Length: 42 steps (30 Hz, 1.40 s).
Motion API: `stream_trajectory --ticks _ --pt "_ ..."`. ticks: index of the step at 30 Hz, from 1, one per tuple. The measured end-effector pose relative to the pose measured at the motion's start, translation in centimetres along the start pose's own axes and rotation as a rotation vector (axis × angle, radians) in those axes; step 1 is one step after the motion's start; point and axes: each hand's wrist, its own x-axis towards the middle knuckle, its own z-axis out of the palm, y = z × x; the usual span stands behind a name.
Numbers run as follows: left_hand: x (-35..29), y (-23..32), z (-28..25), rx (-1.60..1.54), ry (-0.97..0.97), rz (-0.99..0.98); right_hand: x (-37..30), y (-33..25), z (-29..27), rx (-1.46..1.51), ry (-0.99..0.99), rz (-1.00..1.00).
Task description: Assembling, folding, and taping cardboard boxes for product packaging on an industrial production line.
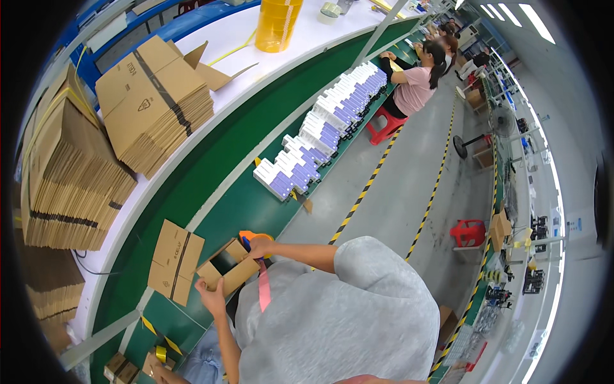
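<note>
An open brown carton (235,274) stands in front of me on the green bench, its dark inside showing between raised flaps. My left hand (212,293) grips the carton's left near edge, thumb and fingers bent around the cardboard. At the far right corner of the carton, my right hand (259,246) is closed on an orange and blue tape dispenser (253,237). A pink strip (264,288) hangs below the right hand, against my grey shirt. Just left of the carton lies a flattened carton (176,261) with a dark printed band.
Long rows of white and purple boxes (313,141) line the bench ahead. Stacks of flat cartons (153,102) and a yellow tape roll (277,25) occupy the white shelf. A co-worker's hand (160,371) is at lower left; a seated person (419,80) works farther along.
</note>
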Motion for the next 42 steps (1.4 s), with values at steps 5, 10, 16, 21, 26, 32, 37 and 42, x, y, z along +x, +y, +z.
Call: stream_trajectory --ticks 5,10,16,21,26,32,37,42 --pt "0.9 -3.5 1.2 0.02 0.241 0.037 1.1 2.0 -3.8 0.933 -0.56 0.135" --pt "0.3 -3.4 -0.8 -0.104 -0.02 -0.025 8.5 -1.7 -3.3 0.008 0.036 -0.131" --pt "0.3 -4.5 0.1 -0.061 -0.111 0.163 4.8 -9.7 -0.1 0.194 -0.062 -0.341" --pt "0.2 -0.8 0.1 -0.242 -0.097 0.238 2.0 -8.9 2.5 -0.195 0.34 -0.172" --pt "-0.4 -2.4 0.2 -0.262 -0.013 0.08 2.4 -9.1 3.6 -0.22 0.413 -0.31" --pt "-0.2 -4.0 0.2 -0.193 -0.007 0.008 -0.5 -10.5 1.3 0.197 0.434 -0.715" --pt "1.0 -2.9 -0.5 -0.389 -0.179 -0.169 -5.8 -11.8 -2.4 0.398 -0.273 -0.196" --pt "-0.4 -1.7 0.8 -0.101 0.313 0.289 -4.8 -7.6 -0.9 0.267 -0.228 -0.416"
